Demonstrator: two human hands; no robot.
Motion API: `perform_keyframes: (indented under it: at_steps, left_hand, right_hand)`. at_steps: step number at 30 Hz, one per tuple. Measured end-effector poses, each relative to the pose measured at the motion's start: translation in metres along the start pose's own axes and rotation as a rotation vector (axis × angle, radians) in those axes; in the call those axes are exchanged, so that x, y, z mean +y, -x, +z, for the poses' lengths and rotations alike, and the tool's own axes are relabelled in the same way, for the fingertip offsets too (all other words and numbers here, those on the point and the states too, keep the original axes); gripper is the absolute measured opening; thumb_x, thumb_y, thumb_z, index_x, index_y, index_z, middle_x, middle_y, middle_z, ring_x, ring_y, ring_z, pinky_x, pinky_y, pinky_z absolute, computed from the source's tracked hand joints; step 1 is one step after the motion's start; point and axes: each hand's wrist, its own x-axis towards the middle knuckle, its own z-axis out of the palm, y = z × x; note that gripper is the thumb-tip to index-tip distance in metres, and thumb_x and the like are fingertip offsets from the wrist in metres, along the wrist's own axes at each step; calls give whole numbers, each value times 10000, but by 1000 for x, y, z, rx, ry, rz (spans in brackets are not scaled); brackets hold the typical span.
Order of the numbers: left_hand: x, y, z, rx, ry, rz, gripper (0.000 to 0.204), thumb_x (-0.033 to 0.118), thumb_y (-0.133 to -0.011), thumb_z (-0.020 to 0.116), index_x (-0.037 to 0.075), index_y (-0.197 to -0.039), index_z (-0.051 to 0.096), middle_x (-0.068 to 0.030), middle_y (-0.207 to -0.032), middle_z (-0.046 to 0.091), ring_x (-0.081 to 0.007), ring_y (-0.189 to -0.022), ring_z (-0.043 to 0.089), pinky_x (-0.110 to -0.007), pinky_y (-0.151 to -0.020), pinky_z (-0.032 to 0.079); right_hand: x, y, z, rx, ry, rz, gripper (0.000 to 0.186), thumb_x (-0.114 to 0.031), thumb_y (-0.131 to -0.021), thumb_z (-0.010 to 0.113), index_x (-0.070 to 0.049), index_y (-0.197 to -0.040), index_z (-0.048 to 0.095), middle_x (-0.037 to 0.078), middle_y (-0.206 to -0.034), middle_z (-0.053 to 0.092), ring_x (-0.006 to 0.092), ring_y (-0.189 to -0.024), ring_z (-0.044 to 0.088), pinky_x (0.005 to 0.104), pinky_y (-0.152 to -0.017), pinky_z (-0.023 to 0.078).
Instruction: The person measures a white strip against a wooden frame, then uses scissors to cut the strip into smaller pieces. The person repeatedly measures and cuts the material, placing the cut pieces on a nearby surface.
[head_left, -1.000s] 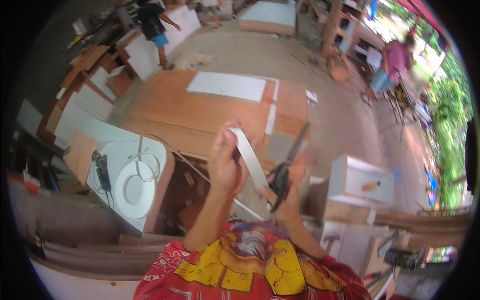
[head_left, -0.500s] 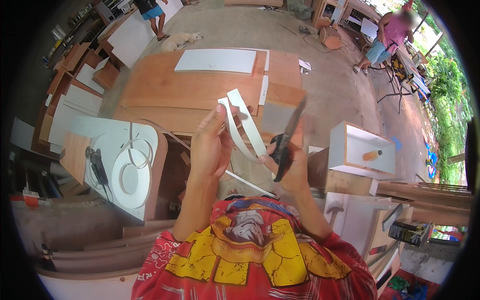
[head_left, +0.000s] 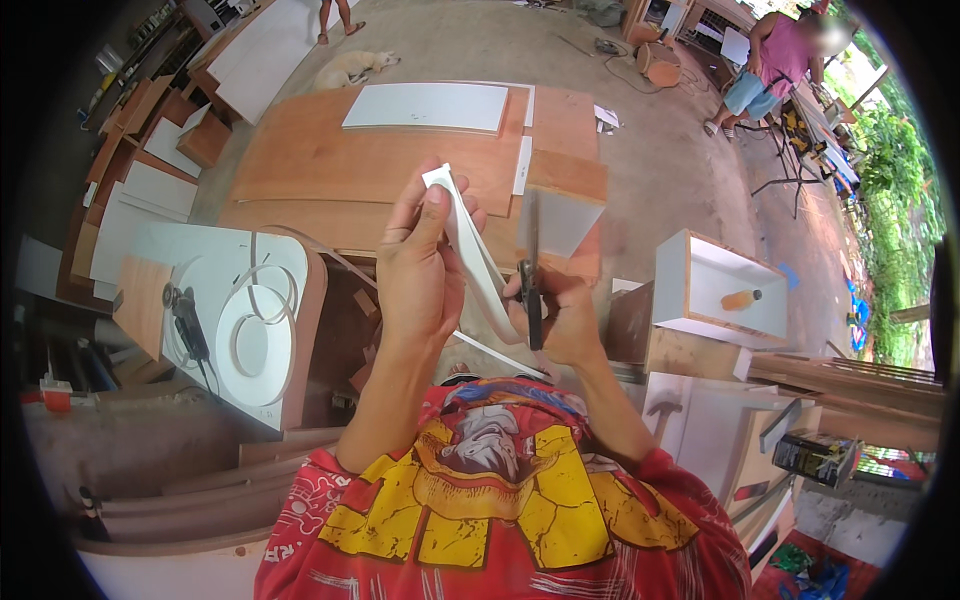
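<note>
In front of my chest I hold a white flexible strip [head_left: 468, 240], doubled over lengthwise. My left hand [head_left: 415, 265] pinches its upper ends together between thumb and fingers. Near the strip's lower bend, my right hand [head_left: 565, 315] is closed around black-handled scissors [head_left: 532, 285]. Their dark blade points away from me and looks blurred. The right fingertips lie by the strip's lower bend; whether they also grip it is partly hidden by the scissors.
A white roll of strip [head_left: 262, 345] and a black corded power tool [head_left: 188, 325] lie on the white board at left. Brown panels [head_left: 330, 165] lie ahead. At right are a white box [head_left: 680, 290] holding a bottle and a hammer [head_left: 660, 410]. A dog [head_left: 355, 66] lies beyond.
The strip's two lengths, spread apart before, now lie close together in my left hand. The scissors have swung from leaning right to nearly upright. A person at far left has moved.
</note>
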Motion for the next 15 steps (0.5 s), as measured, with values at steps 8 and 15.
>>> perform_keyframes:
  at_steps: [8,15]
  left_hand:
    - [-4,-6,-11,52,-12,197,330,96,-1060,571,-12,-1363,493,-169,-1189,642,-208,-1026,661,-338,-843,587]
    - [-9,1,-3,45,-1,295,201,65,-1062,547,5,-1250,509,-209,-1240,644,-227,-1040,660,-343,-789,553]
  right_hand:
    - [10,18,17,132,-191,36,270,-130,-846,864,-26,-984,656,0,-895,672,90,-850,613,266,-781,498]
    - [18,27,18,249,-243,138,204,-53,-865,825,-47,-961,645,-9,-880,657,73,-788,607,250,-727,496]
